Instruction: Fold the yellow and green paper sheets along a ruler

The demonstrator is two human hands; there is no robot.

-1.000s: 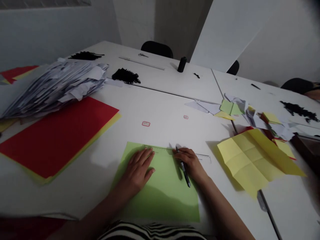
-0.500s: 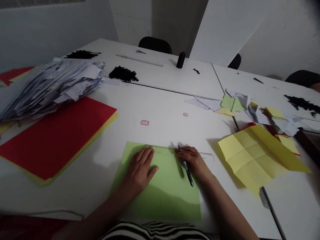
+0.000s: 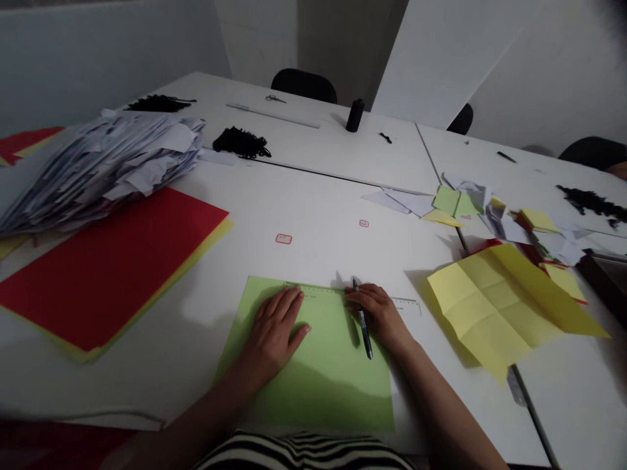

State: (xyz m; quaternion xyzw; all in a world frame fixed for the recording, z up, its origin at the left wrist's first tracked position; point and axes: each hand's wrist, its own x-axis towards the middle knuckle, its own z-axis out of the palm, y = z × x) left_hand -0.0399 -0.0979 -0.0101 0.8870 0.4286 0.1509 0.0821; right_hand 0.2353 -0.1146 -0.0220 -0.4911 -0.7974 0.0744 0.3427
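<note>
A sheet of light green paper (image 3: 323,372) lies on the white table before me. Along its far edge rests a clear ruler (image 3: 406,305), whose right end sticks out past the sheet. My left hand (image 3: 274,329) lies flat on the paper, fingertips on the ruler's left end and thumb spread. In my right hand (image 3: 375,310), near the sheet's far right corner, is a black pen (image 3: 364,329). That hand is closed around the pen, which slants with one end toward the far edge; fingers partly cover the ruler.
Red sheets (image 3: 127,261) over yellow ones lie at left, by a heap of white papers (image 3: 112,163). A creased yellow sheet (image 3: 494,300) is at right, near paper scraps (image 3: 450,199). Farther off are black yarn (image 3: 241,142), a black cylinder (image 3: 355,116), scissors (image 3: 275,99) and a long ruler (image 3: 274,116).
The pen in my right hand has tilted a little, its lower end shifting left and up. My left hand, the ruler and the green paper stay in place.
</note>
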